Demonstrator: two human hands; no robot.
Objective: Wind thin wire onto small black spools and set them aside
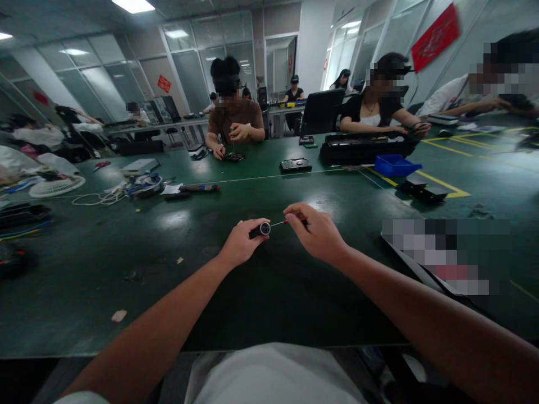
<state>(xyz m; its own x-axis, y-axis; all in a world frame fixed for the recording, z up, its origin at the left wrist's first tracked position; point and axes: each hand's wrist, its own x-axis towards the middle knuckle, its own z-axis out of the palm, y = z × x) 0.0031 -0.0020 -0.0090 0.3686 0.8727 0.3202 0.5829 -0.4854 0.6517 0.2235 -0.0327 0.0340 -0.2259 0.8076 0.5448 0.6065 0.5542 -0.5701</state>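
Note:
Above the green table, my left hand [241, 244] is wrapped round a small black cylindrical device [265, 229] with a pale ring at its round end. That end faces up and toward me. Closed round the handle of a thin screwdriver [278, 223] is my right hand [315, 231]. The screwdriver's metal shaft runs left from a red part near my fingers, and its tip meets or nearly meets the device's right edge. Whether it sits in a screw is too small to tell. My palm and fingers hide most of the handle and the device's body.
Across the green table [202, 314], a hard drive [295, 165], a blue bin [396, 165] and a long black unit [366, 147] lie beyond my hands. At left are tangled cables [141, 185] and a pen-shaped tool [199, 188]. Co-workers sit opposite; papers [442, 258] lie right.

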